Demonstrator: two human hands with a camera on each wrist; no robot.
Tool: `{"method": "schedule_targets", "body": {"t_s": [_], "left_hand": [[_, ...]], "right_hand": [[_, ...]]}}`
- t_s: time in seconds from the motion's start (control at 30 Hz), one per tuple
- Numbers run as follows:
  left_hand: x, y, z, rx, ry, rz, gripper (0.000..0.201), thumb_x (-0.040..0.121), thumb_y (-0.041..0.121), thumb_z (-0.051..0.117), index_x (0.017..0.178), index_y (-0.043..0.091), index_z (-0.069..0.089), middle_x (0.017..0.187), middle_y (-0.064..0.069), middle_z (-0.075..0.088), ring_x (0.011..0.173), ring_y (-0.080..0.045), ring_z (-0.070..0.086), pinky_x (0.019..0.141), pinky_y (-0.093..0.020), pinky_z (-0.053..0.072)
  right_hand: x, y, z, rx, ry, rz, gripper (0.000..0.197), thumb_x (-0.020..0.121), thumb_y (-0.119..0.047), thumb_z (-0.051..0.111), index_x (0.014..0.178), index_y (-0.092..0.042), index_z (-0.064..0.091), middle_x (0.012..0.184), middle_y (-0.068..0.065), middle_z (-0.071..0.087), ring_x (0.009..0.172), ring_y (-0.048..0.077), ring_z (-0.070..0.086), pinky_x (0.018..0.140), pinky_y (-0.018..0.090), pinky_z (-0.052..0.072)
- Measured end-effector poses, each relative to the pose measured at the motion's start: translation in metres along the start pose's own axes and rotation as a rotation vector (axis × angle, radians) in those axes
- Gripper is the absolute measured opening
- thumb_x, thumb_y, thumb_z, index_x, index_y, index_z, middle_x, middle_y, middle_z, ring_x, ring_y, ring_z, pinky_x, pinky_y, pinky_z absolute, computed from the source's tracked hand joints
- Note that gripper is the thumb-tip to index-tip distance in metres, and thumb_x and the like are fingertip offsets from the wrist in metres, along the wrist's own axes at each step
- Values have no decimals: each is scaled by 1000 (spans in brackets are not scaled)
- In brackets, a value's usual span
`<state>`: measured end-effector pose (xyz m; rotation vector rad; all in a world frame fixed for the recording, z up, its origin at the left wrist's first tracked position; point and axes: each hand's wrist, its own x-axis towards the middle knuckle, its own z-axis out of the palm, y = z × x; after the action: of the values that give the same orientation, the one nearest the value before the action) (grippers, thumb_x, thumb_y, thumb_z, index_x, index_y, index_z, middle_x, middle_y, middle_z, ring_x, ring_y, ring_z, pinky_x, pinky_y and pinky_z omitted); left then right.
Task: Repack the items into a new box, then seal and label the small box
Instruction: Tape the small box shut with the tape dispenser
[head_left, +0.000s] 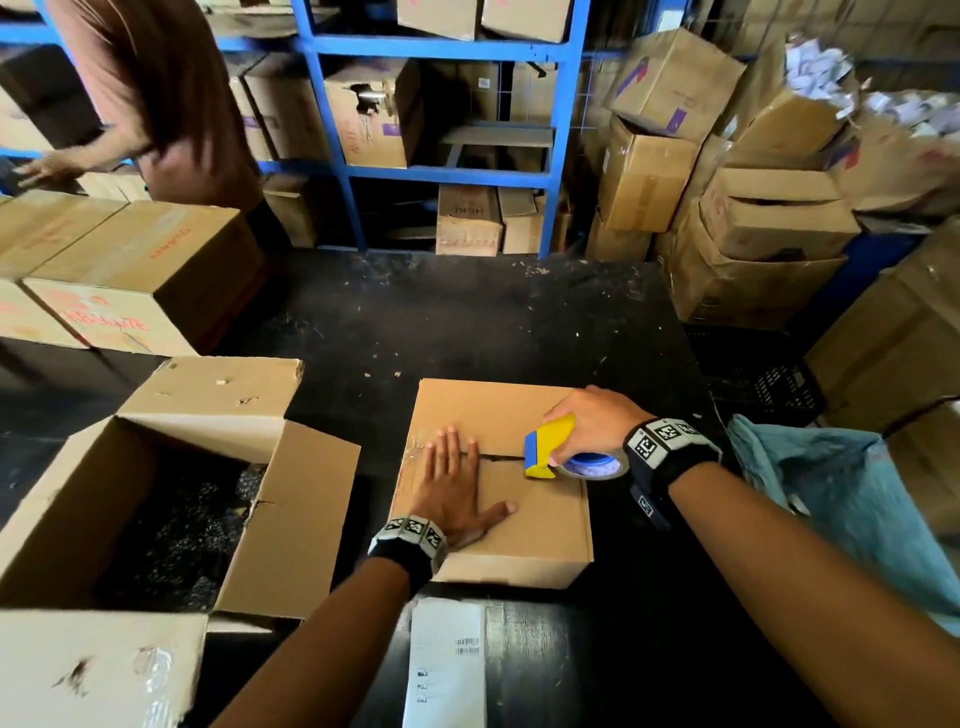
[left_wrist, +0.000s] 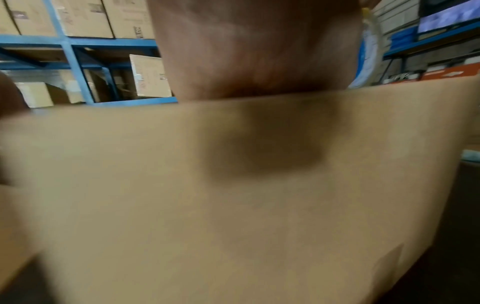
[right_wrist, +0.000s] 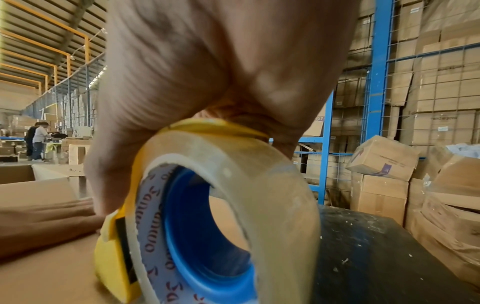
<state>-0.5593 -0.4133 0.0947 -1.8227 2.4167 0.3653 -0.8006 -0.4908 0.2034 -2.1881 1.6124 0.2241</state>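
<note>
A small cardboard box (head_left: 524, 525) with its flaps folded down sits on the black table (head_left: 467, 322). My left hand (head_left: 451, 483) lies flat across the top seam, fingers straight, pressing the flaps; in the left wrist view only the palm (left_wrist: 254, 51) and the blurred box top (left_wrist: 233, 195) show. My right hand (head_left: 592, 421) grips a yellow and blue tape dispenser (head_left: 550, 447) with a clear tape roll (right_wrist: 228, 216), set on the seam at the box's right side. A white shipping label (head_left: 449, 665) lies on the table in front of the box.
A large open carton (head_left: 171, 499) with dark contents stands to the left. Closed cartons (head_left: 130, 270) sit at the far left, where another person (head_left: 156, 93) leans over. Blue shelving (head_left: 441, 130) and stacked boxes (head_left: 753, 208) fill the back. A blue plastic bag (head_left: 841, 499) hangs at right.
</note>
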Motion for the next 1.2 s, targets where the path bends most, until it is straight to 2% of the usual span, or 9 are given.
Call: {"method": "schedule_targets", "body": {"t_s": [0.1, 0.33, 0.47, 0.57, 0.7, 0.77, 0.9, 1.07, 1.2], "left_hand": [[10, 35, 4, -10, -20, 95, 120, 75, 93, 13, 156, 6, -4, 161, -22, -15, 149, -36, -17, 121, -53, -1], [13, 53, 9, 1, 33, 76, 118, 78, 92, 14, 156, 4, -2, 162, -21, -10, 151, -33, -13, 122, -50, 1], [12, 52, 9, 15, 47, 76, 115, 78, 91, 13, 156, 7, -4, 163, -19, -10, 151, -32, -12, 122, -49, 2], [12, 52, 10, 15, 81, 74, 115, 79, 91, 13, 157, 7, -1, 164, -16, -7, 152, -29, -10, 123, -46, 1], [14, 55, 12, 6, 82, 84, 118, 77, 92, 14, 156, 5, 2, 165, -13, -5, 153, -27, -4, 124, -45, 3], [14, 53, 12, 19, 77, 75, 119, 76, 92, 13, 156, 5, 0, 164, -12, -8, 152, -26, -6, 123, -45, 4], [16, 53, 15, 18, 74, 74, 120, 76, 93, 12, 156, 5, -2, 164, -12, -9, 152, -25, -6, 124, -45, 4], [16, 55, 17, 19, 78, 83, 121, 75, 94, 9, 156, 4, -4, 164, -12, -10, 152, -25, -8, 124, -45, 5], [16, 56, 15, 31, 60, 74, 120, 75, 94, 9, 156, 5, -6, 164, -11, -13, 152, -24, -10, 124, -45, 2]], "right_hand": [[-5, -2, -2, 1, 2, 15, 78, 55, -67, 82, 127, -39, 67, 126, -7, 67, 116, 23, 61, 93, 38, 52], [-7, -1, -4, 9, 10, -7, 48, 51, -69, 77, 91, -42, 70, 90, -9, 70, 93, 22, 66, 73, 32, 52], [-9, 9, -5, 113, -21, -41, 43, 51, -70, 79, 87, -48, 69, 86, -12, 69, 84, 15, 65, 75, 37, 57], [-17, 21, -8, 185, -28, -94, 31, 56, -65, 82, 79, -50, 68, 79, -19, 68, 78, 6, 65, 71, 29, 53], [-29, 40, -10, 212, -14, -93, 62, 57, -66, 83, 114, -43, 72, 92, -23, 70, 88, 2, 67, 81, 26, 56], [-39, 51, -15, 218, -21, -88, 66, 59, -64, 83, 120, -41, 71, 98, -20, 73, 91, 3, 68, 84, 29, 57], [-70, 85, -28, 230, -22, -67, 51, 66, -54, 85, 110, -32, 74, 95, -9, 75, 89, 10, 70, 84, 38, 57], [-92, 118, -27, 226, -1, 14, 59, 67, -52, 89, 120, -34, 73, 107, -13, 75, 99, 6, 68, 91, 30, 54], [-85, 105, -18, 97, -54, 28, 43, 67, -59, 82, 101, -34, 74, 87, -11, 72, 84, 10, 66, 78, 37, 56]]}}
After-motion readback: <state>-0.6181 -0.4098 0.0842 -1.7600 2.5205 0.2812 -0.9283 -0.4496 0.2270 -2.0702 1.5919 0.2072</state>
